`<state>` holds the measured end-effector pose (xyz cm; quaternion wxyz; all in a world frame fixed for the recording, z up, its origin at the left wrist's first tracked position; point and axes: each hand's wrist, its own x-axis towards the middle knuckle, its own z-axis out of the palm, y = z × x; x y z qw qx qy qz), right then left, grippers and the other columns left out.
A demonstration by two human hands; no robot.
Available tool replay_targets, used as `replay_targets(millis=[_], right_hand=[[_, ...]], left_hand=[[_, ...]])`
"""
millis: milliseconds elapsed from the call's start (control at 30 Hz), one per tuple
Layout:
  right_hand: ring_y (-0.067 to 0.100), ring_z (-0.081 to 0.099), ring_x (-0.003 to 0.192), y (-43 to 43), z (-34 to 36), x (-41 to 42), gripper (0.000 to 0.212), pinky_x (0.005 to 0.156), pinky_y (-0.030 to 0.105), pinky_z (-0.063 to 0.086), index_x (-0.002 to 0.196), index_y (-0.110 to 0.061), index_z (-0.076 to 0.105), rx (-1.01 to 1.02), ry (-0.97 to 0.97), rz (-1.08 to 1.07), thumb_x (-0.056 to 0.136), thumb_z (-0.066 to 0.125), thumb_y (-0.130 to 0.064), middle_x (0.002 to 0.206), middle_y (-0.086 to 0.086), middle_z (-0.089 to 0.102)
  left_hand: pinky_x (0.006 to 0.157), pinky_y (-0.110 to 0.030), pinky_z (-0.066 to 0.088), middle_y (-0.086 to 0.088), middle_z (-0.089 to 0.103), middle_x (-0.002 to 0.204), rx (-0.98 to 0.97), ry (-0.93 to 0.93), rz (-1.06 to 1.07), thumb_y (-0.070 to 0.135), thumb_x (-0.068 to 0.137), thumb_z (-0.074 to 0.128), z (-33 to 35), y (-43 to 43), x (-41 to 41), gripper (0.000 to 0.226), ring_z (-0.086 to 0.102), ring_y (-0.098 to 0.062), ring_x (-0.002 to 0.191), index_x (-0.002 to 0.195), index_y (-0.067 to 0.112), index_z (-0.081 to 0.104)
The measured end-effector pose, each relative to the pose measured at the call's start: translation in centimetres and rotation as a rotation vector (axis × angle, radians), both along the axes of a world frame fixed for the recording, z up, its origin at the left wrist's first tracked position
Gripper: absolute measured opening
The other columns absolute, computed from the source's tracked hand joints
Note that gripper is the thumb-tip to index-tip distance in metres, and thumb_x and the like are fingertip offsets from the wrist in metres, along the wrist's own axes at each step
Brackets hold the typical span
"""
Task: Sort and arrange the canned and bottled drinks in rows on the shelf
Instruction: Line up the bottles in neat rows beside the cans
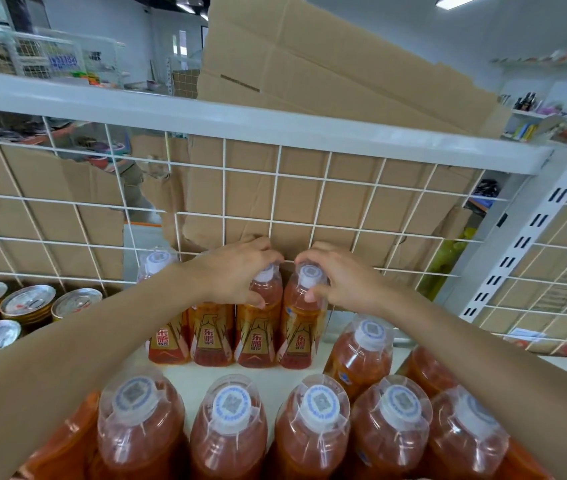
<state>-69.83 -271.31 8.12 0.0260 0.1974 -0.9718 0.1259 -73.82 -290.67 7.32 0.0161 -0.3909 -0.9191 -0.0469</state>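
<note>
While the left hand [237, 271] grips one bottle [261, 320] and the right hand [340, 275] grips its neighbour [301, 323], both should be pushed back gently against the wire grid [275, 188], upright and touching.

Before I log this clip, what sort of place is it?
Probably a small shop or stockroom: white wire-backed shelving, identical orange drink bottles and cans in rows, and more stocked shelves across the room.
</note>
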Motion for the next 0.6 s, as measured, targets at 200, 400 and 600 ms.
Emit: replay_targets(millis=[200, 400, 600], right_hand=[[0.016, 0.049, 0.108, 0.19, -0.44, -0.11, 0.055, 0.086, 0.026, 0.037, 0.129, -0.017, 0.048, -0.024, -0.001, -0.018, 0.08, 0.071, -0.022, 0.116, 0.0, 0.047], [0.017, 0.05, 0.103, 0.44, -0.26, 0.12, 0.058, 0.085, 0.041, 0.046, 0.13, -0.022, 0.048, 0.085, 0.09, -0.017, 0.078, 0.07, -0.038, 0.116, -0.003, 0.04], [0.017, 0.051, 0.1, 0.16, -0.04, 0.51, 0.057, 0.081, 0.041, 0.047, 0.13, -0.023, 0.045, 0.157, 0.084, -0.008, 0.08, 0.069, -0.036, 0.115, -0.001, 0.04]], left_hand=[[0.094, -0.029, 0.039, 0.002, 0.036, 0.126, -0.012, 0.033, -0.009, 0.04, 0.077, 0.071, -0.2, 0.1, 0.28, 0.074, 0.038, -0.015, 0.118, 0.139, 0.021, 0.034], [0.097, -0.022, 0.026, 0.004, 0.035, 0.127, -0.049, 0.213, -0.055, 0.048, 0.076, 0.068, -0.27, 0.07, 0.34, 0.074, 0.03, -0.013, 0.118, 0.137, 0.021, 0.038], [0.092, -0.023, 0.029, 0.005, 0.037, 0.127, -0.118, 0.206, -0.038, 0.048, 0.078, 0.066, -0.06, 0.23, 0.52, 0.078, 0.029, -0.013, 0.117, 0.143, 0.026, 0.029]])
